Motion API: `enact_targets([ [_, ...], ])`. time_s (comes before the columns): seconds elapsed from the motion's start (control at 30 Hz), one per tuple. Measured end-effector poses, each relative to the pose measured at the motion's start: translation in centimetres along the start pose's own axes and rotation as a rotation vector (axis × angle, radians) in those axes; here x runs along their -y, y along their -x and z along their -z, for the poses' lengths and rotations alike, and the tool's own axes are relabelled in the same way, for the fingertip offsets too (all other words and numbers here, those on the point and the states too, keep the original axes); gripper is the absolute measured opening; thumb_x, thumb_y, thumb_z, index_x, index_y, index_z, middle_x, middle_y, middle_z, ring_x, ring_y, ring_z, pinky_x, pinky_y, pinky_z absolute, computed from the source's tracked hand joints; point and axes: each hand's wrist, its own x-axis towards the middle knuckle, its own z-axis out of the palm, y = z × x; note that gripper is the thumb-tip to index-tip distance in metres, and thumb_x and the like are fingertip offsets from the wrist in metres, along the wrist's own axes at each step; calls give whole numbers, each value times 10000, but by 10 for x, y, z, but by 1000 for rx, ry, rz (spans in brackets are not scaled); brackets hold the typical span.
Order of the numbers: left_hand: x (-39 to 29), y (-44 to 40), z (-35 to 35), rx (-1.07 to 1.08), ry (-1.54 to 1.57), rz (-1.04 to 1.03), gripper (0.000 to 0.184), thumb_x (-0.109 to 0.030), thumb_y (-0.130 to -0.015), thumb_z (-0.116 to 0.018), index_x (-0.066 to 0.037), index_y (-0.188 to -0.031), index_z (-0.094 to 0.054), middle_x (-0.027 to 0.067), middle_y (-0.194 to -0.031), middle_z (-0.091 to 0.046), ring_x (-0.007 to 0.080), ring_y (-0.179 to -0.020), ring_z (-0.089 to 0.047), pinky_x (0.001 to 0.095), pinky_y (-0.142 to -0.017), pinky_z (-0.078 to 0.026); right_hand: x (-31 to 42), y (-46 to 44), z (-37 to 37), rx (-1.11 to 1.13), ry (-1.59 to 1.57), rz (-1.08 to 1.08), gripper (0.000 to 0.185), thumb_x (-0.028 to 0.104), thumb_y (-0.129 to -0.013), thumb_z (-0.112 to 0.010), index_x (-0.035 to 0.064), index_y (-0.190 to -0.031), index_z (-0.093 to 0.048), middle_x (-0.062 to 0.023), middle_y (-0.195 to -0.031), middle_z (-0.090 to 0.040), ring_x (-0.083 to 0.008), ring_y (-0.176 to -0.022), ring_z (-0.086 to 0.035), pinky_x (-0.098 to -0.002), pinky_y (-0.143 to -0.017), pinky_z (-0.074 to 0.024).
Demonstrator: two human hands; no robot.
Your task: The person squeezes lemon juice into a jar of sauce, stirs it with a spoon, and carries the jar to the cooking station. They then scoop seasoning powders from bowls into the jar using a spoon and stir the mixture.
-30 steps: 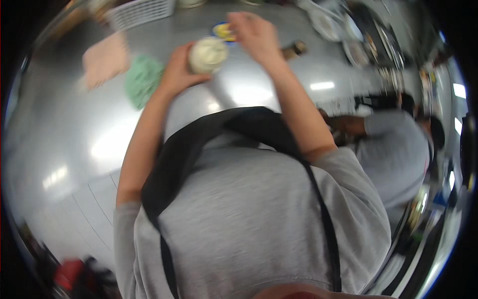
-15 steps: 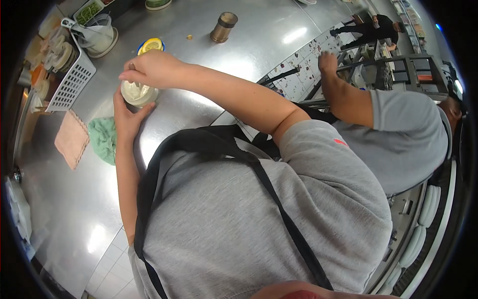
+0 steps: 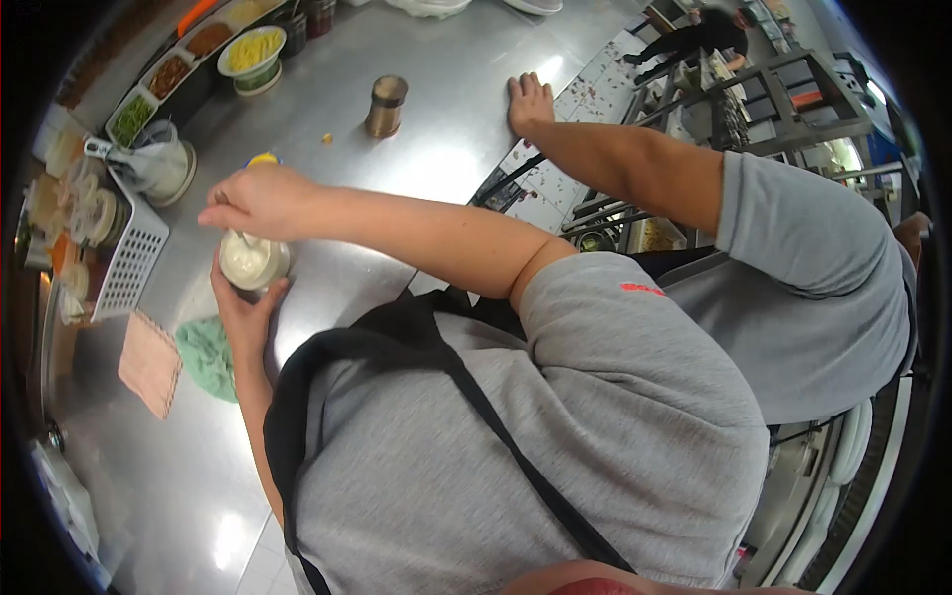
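My left hand (image 3: 245, 315) is wrapped around a small clear tub (image 3: 280, 266) of thick white cream (image 3: 248, 260), steadying it on the steel counter. Above the tub, my right hand (image 3: 256, 203) is closed on a spoon (image 3: 243, 238). Only a short piece of its stem shows; the lower end is in the cream and the hand hides the upper part. Just behind my right hand, a small dish with a yellow slice (image 3: 263, 159) is mostly covered. A green cloth (image 3: 206, 359) lies beside my left wrist, with a pink cloth (image 3: 151, 365) farther left.
A white perforated basket (image 3: 134, 260) of lidded containers stands at left, near a measuring jug (image 3: 159, 164). A metal shaker (image 3: 386, 107) and a bowl of yellow strips (image 3: 253, 55) stand farther back. A co-worker's hand (image 3: 531, 102) rests at the counter's right edge.
The view has shifted, bringing more of the back containers into sight. My right hand still works the spoon in the tub. The co-worker's hand has come down onto the counter edge.
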Motion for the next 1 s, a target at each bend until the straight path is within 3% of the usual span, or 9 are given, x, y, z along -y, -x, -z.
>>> enact_targets([
  [0.17,-12,1,2,58,69,-12,904,-77,-627,-781,-21,-1380,-283,159,-1347,-388,261,-1246,-384,363,-1059,-279,-9,11,-4,159,3,-98,363,404,-868,-538,66,-907,-665,-151,-779,-657,-331,-770,-631,-414,-701,-484],
  [0.23,-7,2,3,71,116,11,887,-61,-641,-755,-24,-1386,-276,156,-1349,-389,257,-1247,-385,362,-1060,-275,-2,6,4,123,-26,-87,362,406,-869,-537,69,-909,-664,-144,-782,-659,-327,-774,-631,-412,-704,-484],
  [0.4,-6,1,-2,-8,17,20,966,-124,-604,-819,-8,-1386,-263,169,-1349,-388,261,-1251,-382,361,-1057,-279,-3,4,-2,23,-69,-113,358,406,-872,-533,75,-910,-665,-122,-784,-665,-318,-772,-633,-407,-701,-484],
  [0.47,1,1,-3,-17,9,-1,974,-140,-595,-831,-4,-1379,-270,174,-1352,-384,265,-1249,-383,360,-1052,-284,-11,8,-11,168,20,-30,361,407,-871,-531,74,-910,-664,-128,-781,-662,-321,-761,-631,-408,-697,-484],
  [0.53,0,0,-3,-31,3,-19,982,-156,-585,-842,0,-1373,-278,179,-1354,-381,268,-1248,-384,359,-1048,-289,2,7,2,114,0,-33,362,409,-871,-531,73,-912,-662,-128,-776,-661,-322,-759,-631,-410,-697,-484],
  [0.63,-6,0,-2,-15,10,-68,939,-168,-604,-834,5,-1360,-304,178,-1333,-410,269,-1226,-411,363,-1034,-304,-1,3,7,59,-21,-69,367,414,-869,-532,73,-915,-659,-128,-769,-659,-321,-757,-633,-413,-699,-484],
  [0.8,-2,0,-3,8,78,35,828,-190,-630,-825,-15,-1306,-380,150,-1225,-522,249,-1137,-497,356,-979,-358,-15,8,-9,121,-4,-97,376,427,-865,-535,75,-920,-654,-124,-768,-660,-313,-759,-638,-409,-704,-483],
  [1.0,-8,1,-4,-10,54,52,789,-181,-632,-825,-22,-1280,-403,139,-1205,-534,240,-1112,-514,346,-956,-377,-15,7,-7,153,-3,-100,396,443,-889,-499,72,-911,-637,-157,-769,-643,-327,-745,-623,-410,-686,-471],
])
